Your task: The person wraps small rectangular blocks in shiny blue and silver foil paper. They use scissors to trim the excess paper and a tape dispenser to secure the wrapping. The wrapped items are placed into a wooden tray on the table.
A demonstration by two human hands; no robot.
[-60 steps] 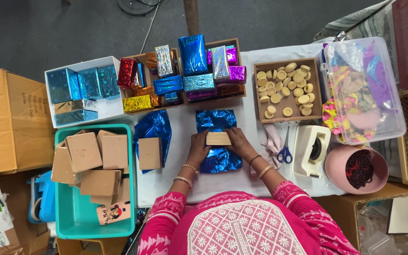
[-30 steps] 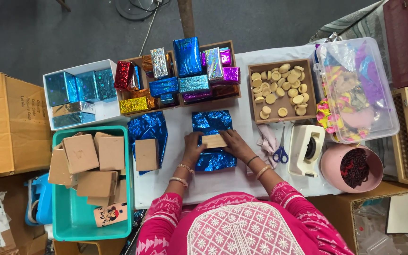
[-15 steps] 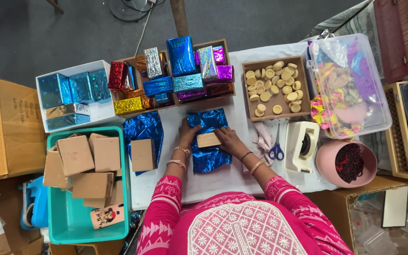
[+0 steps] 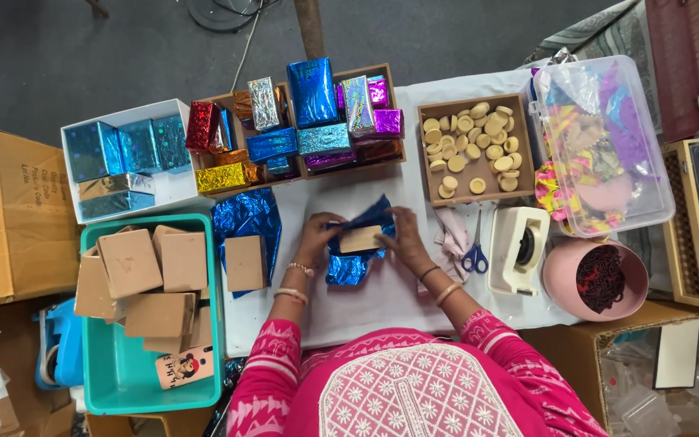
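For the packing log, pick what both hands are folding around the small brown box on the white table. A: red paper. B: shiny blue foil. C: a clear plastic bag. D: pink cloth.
B: the left hand and right hand pull shiny blue foil up over the small brown box on the white table.

Scissors (image 4: 474,257) left of tape dispenser (image 4: 518,248)
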